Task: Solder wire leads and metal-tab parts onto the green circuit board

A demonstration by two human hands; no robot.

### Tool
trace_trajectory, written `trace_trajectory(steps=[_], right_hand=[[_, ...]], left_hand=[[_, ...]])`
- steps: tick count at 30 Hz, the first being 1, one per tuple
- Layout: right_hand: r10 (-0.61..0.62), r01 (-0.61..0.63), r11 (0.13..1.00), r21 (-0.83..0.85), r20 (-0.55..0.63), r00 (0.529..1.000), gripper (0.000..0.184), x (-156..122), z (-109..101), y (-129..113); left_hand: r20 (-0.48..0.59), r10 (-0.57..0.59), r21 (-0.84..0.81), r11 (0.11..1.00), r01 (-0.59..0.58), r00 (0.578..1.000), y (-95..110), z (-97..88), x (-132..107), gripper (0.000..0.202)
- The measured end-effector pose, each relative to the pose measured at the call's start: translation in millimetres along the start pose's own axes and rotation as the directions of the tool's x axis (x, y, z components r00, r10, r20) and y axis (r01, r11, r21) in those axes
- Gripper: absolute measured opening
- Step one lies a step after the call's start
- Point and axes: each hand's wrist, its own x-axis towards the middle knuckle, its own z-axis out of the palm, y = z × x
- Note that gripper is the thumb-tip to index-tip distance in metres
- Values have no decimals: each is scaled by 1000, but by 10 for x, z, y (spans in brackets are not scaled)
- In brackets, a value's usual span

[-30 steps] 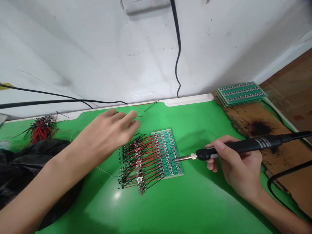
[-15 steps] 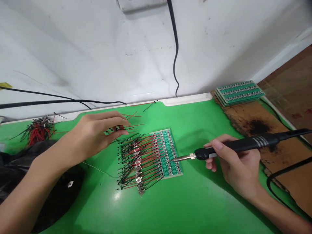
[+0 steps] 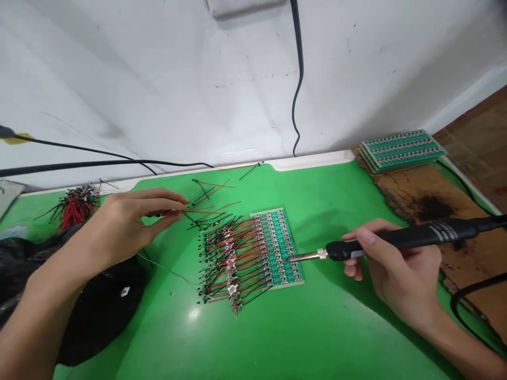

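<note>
The left hand point(image 3: 130, 221) pinches narrowly on thin red and black wires point(image 3: 170, 212), just left of a green circuit-board panel point(image 3: 282, 248). The panel lies on a green work surface point(image 3: 317, 332), with more wires fanned across its left side. The right hand point(image 3: 396, 269) grips a black soldering iron point(image 3: 412, 237) like a pen, its tip just at the panel's right edge. The pale marks on the handle are too small to read. Stacked green boards point(image 3: 402, 150) sit far right, a wire heap point(image 3: 75, 207) far left.

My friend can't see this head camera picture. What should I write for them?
A right hand holds a black soldering iron, its tip at a green circuit board lined with red and black wires. The left hand pinches more wires above a green mat.
</note>
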Motion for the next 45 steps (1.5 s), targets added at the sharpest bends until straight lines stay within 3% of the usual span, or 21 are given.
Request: trace_trajectory(steps=[7, 12, 18, 30, 33, 39, 45], right_hand=[[11, -12, 1000, -17, -36, 999, 28, -21, 3, 10], [38, -39, 999, -12, -43, 998, 33, 13, 2, 13], [129, -129, 992, 14, 16, 992, 37, 94, 5, 29], [112, -115, 993, 20, 130, 985, 29, 134, -63, 7], [113, -116, 993, 14, 134, 985, 28, 129, -66, 5], [91, -92, 995, 28, 34, 995, 31, 80, -24, 20], [129, -133, 991, 33, 105, 986, 33, 82, -62, 7]], left_hand=[[36, -106, 52, 993, 104, 994, -21, 139, -226, 31], [53, -218, 88, 973, 212, 975, 62, 177, -191, 37], [103, -269, 14, 963, 269, 957, 185, 235, -158, 32], [15, -370, -45, 928, 371, 929, 261, 426, -218, 28], [10, -377, -49, 925, 377, 926, 258, 444, -209, 29], [26, -359, -38, 932, 360, 933, 246, 512, -214, 28], [-33, -353, 38, 934, 354, 935, 194, 518, -282, 25]])
